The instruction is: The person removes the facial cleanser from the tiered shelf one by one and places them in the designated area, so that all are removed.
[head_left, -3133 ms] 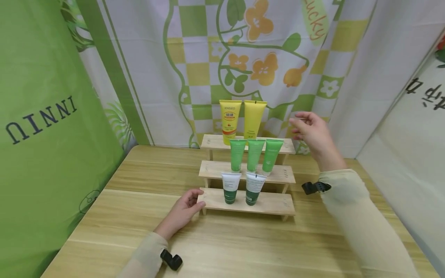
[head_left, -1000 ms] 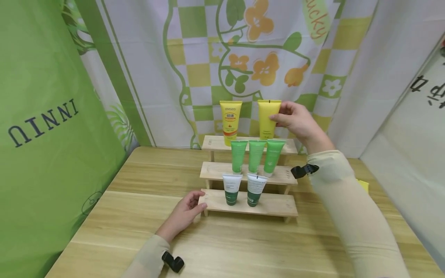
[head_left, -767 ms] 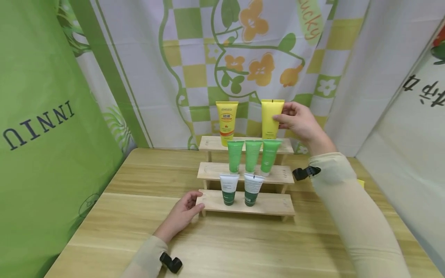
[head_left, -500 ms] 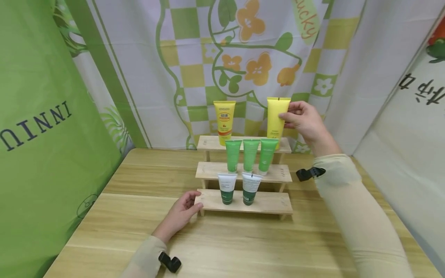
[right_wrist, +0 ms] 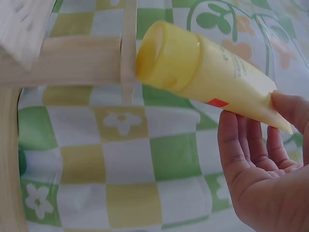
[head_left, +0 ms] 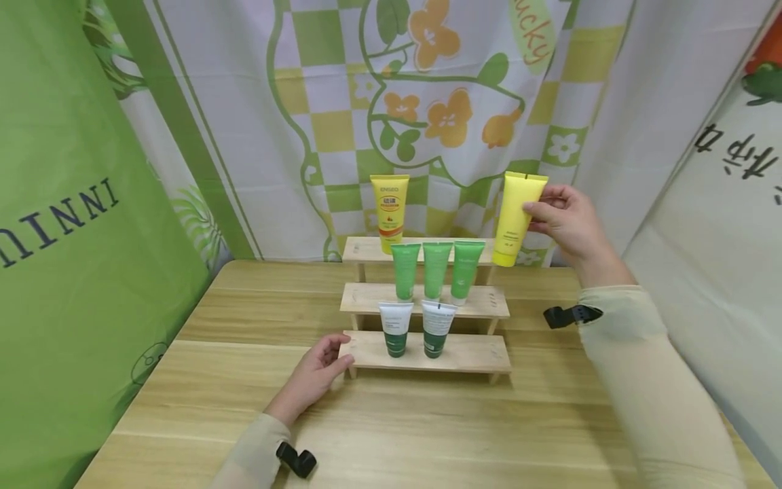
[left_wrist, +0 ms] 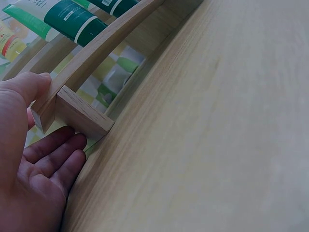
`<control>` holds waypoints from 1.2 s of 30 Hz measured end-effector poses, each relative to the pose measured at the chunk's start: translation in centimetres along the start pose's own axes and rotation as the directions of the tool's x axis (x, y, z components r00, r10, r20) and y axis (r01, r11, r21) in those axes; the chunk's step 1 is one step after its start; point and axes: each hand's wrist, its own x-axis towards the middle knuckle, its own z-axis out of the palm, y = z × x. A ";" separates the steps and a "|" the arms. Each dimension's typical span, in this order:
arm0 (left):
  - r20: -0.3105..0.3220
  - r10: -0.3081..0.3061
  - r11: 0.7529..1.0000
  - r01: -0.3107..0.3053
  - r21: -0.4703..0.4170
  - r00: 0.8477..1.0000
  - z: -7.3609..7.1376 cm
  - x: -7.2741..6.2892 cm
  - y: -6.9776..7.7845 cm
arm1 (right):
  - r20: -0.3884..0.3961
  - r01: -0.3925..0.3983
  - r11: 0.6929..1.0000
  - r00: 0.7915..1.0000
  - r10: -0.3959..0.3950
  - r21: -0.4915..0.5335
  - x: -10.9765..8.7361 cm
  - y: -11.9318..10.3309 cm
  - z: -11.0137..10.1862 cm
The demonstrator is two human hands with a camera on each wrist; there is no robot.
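I read "ENSEO" on standing yellow squeeze tube, Chinese characters in oval beneath. Checked floral curtain: "ucky", first letter cropped. Green cloth: "UINNI", U cropped. White cloth: black Chinese characters. Held yellow tube: print too small.

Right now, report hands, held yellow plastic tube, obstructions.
Left hand grips pale wooden three-tier stand. Right hand pinches yellow plastic squeeze tube, cap down, by the stand's top right end. No obstruction seen.

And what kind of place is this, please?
Probably a small staged display corner indoors: printed cloths hang around a wood-grain table, and a three-step wooden stand on it holds cosmetic-looking tubes.
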 end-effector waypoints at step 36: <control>0.001 0.009 1.000 -0.009 -0.023 1.000 -0.1 0.6 -2.5 | -0.106 -0.237 0.945 0.970 0.219 -0.225 -6.2 10.6 -10.5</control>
